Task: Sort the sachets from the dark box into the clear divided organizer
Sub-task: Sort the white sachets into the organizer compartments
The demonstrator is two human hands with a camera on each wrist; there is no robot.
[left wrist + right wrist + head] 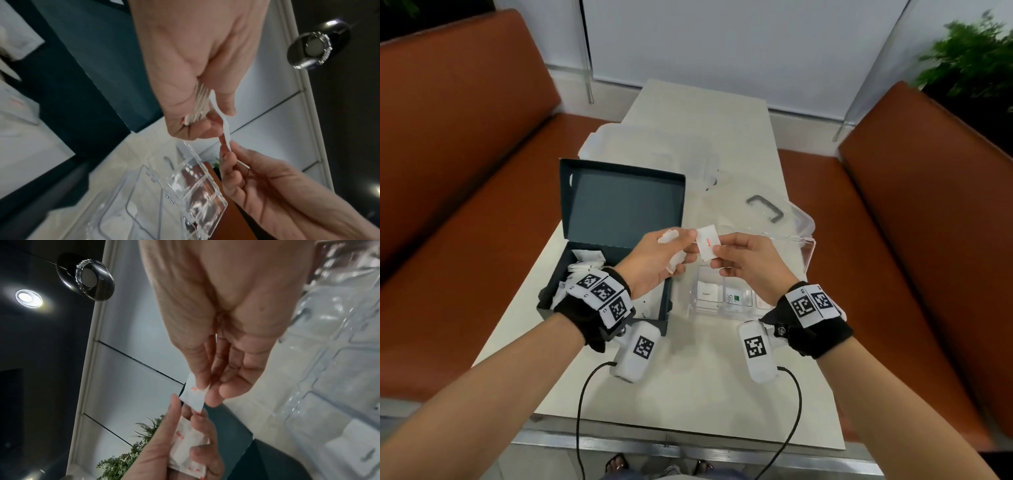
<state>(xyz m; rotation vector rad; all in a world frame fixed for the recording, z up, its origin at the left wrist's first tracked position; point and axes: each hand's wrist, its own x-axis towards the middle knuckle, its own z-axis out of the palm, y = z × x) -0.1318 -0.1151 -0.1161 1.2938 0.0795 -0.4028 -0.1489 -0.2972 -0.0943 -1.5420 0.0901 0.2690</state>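
Observation:
The dark box [619, 205] stands open on the left of the table, with several white sachets [585, 263] inside. To its right is the clear divided organizer [722, 313], where a few sachets [707, 293] lie in the compartments. My left hand [654, 262] grips a stack of white sachets with red print [671, 240], also seen in the left wrist view [197, 105] and the right wrist view [185, 447]. My right hand [741, 260] pinches one sachet [708, 244] at the end of that stack, above the gap between box and organizer. This single sachet [194, 395] still touches the left fingers.
The organizer's clear lid [791, 236] with a grey handle [765, 207] lies open behind it. Another clear container [647, 150] sits farther back on the white table [705, 377]. Orange-brown benches [465, 205] flank both sides. Cables hang off the table's near edge.

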